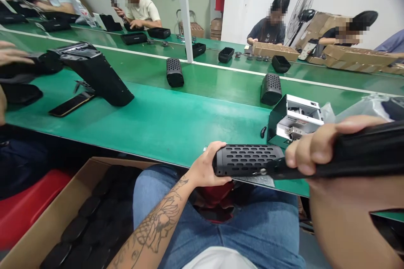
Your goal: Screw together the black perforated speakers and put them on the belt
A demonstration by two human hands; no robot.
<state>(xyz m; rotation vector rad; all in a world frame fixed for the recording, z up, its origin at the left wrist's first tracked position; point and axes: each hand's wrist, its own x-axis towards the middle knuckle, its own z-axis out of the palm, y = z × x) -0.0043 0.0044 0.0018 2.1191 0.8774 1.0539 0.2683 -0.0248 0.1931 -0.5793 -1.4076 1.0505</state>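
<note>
My left hand point(206, 170) grips the left end of a black perforated speaker housing point(248, 159), held level at the near edge of the green conveyor belt point(176, 122). Fingers of my right hand point(315, 147) are wrapped round a long black power tool point(362, 151). Its tip touches the right end of the housing. Both sit above my lap in blue jeans.
A grey metal fixture point(295, 122) stands just behind the housing. Two more speaker housings point(174, 72) point(270, 89) stand on the belt. A cardboard box point(59, 214) of black parts sits at my lower left. A phone point(71, 104) and a large black device point(101, 73) lie left, where a neighbour's hand point(12, 52) reaches. Other people work across the line.
</note>
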